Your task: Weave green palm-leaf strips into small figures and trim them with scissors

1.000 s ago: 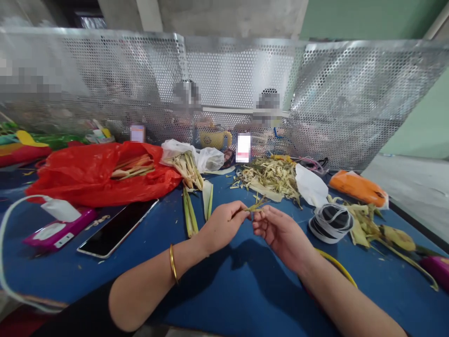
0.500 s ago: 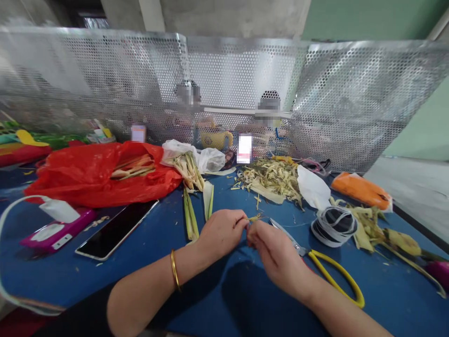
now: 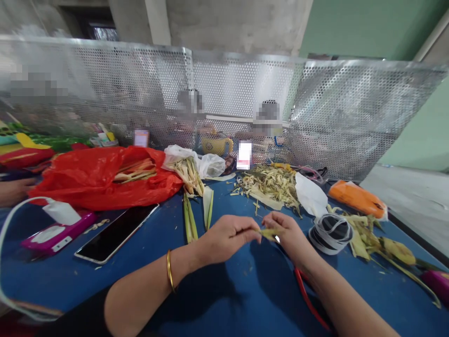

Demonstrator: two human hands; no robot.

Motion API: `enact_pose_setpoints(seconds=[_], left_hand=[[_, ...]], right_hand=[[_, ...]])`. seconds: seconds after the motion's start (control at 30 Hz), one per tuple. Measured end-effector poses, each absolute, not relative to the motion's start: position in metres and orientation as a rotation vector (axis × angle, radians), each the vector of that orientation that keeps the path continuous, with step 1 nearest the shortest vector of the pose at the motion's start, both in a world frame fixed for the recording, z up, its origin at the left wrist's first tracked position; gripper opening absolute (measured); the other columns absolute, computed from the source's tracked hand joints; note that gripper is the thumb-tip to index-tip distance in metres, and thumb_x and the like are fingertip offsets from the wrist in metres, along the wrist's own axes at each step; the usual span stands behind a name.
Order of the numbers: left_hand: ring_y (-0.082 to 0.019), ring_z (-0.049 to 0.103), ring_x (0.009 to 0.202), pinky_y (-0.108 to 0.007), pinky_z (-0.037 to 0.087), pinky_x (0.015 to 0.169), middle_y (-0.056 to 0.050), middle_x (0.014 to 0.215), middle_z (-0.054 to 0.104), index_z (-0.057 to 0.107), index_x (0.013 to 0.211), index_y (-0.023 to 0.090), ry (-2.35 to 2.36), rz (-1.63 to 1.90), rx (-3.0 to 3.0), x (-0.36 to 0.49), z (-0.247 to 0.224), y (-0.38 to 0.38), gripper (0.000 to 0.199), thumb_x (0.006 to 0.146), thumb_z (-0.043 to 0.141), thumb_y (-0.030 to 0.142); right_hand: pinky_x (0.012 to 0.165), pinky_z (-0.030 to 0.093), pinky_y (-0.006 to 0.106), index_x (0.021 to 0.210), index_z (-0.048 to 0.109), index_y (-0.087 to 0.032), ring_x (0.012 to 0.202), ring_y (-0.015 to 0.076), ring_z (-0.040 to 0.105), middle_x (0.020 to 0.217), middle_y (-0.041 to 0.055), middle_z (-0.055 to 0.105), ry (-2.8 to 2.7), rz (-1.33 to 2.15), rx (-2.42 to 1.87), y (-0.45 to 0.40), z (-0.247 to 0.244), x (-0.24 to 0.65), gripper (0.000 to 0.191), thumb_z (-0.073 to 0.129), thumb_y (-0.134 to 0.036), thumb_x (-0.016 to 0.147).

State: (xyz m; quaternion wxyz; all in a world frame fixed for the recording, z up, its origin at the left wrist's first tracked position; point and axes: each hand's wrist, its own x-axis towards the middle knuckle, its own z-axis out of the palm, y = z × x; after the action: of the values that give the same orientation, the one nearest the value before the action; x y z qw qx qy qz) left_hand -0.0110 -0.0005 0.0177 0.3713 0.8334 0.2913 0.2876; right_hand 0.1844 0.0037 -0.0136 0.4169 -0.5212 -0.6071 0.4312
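Observation:
My left hand [image 3: 228, 238], with a gold bangle [image 3: 170, 271] at the wrist, pinches a small yellow-green strip of dried leaf [image 3: 268, 233] between thumb and fingers. Close by on the right, my right hand [image 3: 288, 236] has its fingertips closed beside the strip. A thin thread-like line shows near those fingertips; what they grip is too small to make out. Scissors with a red handle [image 3: 306, 297] lie under my right wrist and forearm, largely hidden. Beyond both hands is a heap of shredded dry leaf pieces [image 3: 271, 185].
Leaf stalks [image 3: 189, 213], a red plastic bag [image 3: 87, 180], a phone [image 3: 117, 234] and a purple power strip [image 3: 59, 234] lie left. Right are a white-and-black coil [image 3: 330, 234], dried leaves [image 3: 396, 250] and an orange packet [image 3: 358, 199]. A perforated metal screen [image 3: 242, 84] stands behind.
My hands have moved slightly apart, the right one rising and shifting right over the scissors, hiding their yellow handle. The leaf strip shows more fully. Another person's hand appears at far left.

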Motion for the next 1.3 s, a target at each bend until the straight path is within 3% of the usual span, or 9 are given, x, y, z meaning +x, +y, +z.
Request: enact_pose_setpoints(seconds=[0.13,0.33,0.5,0.63,0.77,0.93,1.03,1.17,1.3], left_hand=[[-0.012,0.056,0.069,-0.020,0.039,0.066,0.001,0.074,0.064,0.064,0.083,0.017,1.105,1.070,1.995,-0.013,0.018,0.006,0.026,0.091,0.044,0.030],[-0.015,0.058,0.072,-0.024,0.037,0.067,0.000,0.074,0.066,0.064,0.082,0.020,1.330,1.056,2.029,-0.013,0.010,0.011,0.025,0.090,0.042,0.029],[-0.015,0.057,0.072,-0.024,0.036,0.065,0.000,0.073,0.065,0.064,0.078,0.020,1.303,0.910,2.105,-0.009,0.005,0.008,0.026,0.089,0.041,0.029],[-0.014,0.057,0.072,-0.023,0.036,0.065,0.000,0.073,0.065,0.064,0.077,0.019,1.263,0.876,2.088,-0.008,0.005,0.009,0.026,0.088,0.041,0.027],[-0.015,0.057,0.072,-0.024,0.036,0.064,0.000,0.074,0.066,0.065,0.077,0.019,1.281,0.841,2.106,-0.008,0.003,0.008,0.028,0.088,0.040,0.027],[-0.016,0.059,0.075,-0.025,0.037,0.066,-0.002,0.078,0.068,0.065,0.080,0.020,1.331,0.805,2.164,-0.007,0.003,0.006,0.028,0.088,0.040,0.029],[-0.016,0.059,0.073,-0.025,0.037,0.065,-0.002,0.078,0.068,0.065,0.079,0.020,1.340,0.725,2.208,-0.006,0.002,0.005,0.027,0.088,0.040,0.027],[-0.018,0.061,0.075,-0.025,0.037,0.065,-0.003,0.077,0.068,0.065,0.078,0.020,1.335,0.593,2.346,-0.008,0.002,0.002,0.027,0.087,0.041,0.026],[-0.019,0.061,0.074,-0.026,0.037,0.064,-0.004,0.074,0.068,0.067,0.075,0.020,1.051,0.357,2.506,-0.013,0.008,-0.001,0.020,0.082,0.048,0.021]], right_hand=[[0.055,0.037,0.026,0.067,0.049,-0.020,0.055,0.0134,0.047,0.057,-0.0012,0.051,-1.843,0.911,-1.215,-0.003,-0.014,0.179,0.025,0.046,-0.032,0.088],[0.083,0.044,0.032,0.078,0.050,-0.021,0.102,0.0199,0.053,0.100,0.0090,0.058,-2.005,0.723,-0.835,-0.025,0.005,0.169,0.022,0.038,-0.024,0.096],[0.079,0.045,0.031,0.081,0.049,-0.021,0.088,0.0172,0.056,0.092,0.0061,0.056,-1.942,0.643,-0.831,-0.031,0.003,0.165,0.019,0.038,-0.021,0.096],[0.084,0.043,0.032,0.082,0.049,-0.021,0.100,0.0189,0.053,0.097,0.0071,0.056,-1.977,0.547,-0.850,-0.032,0.005,0.164,0.018,0.038,-0.020,0.096],[0.070,0.043,0.028,0.081,0.045,-0.021,0.076,0.0153,0.053,0.083,0.0031,0.057,-2.087,0.677,-0.927,-0.034,0.003,0.161,0.021,0.032,-0.020,0.097],[0.062,0.034,0.031,0.078,0.042,-0.020,0.068,0.0182,0.041,0.075,0.0044,0.050,-2.379,0.121,-1.006,-0.040,-0.003,0.152,0.018,0.034,-0.008,0.089],[0.062,0.034,0.031,0.078,0.042,-0.020,0.069,0.0189,0.040,0.076,0.0054,0.050,-2.468,0.023,-0.916,-0.045,-0.002,0.149,0.019,0.035,-0.004,0.085],[0.064,0.035,0.031,0.079,0.042,-0.020,0.070,0.0184,0.040,0.077,0.0051,0.050,-2.406,0.146,-0.908,-0.045,0.006,0.153,0.018,0.034,-0.007,0.088],[0.063,0.035,0.028,0.077,0.043,-0.021,0.067,0.0153,0.042,0.073,0.0015,0.050,-2.197,0.663,-1.012,-0.037,0.015,0.166,0.020,0.035,-0.021,0.095]])
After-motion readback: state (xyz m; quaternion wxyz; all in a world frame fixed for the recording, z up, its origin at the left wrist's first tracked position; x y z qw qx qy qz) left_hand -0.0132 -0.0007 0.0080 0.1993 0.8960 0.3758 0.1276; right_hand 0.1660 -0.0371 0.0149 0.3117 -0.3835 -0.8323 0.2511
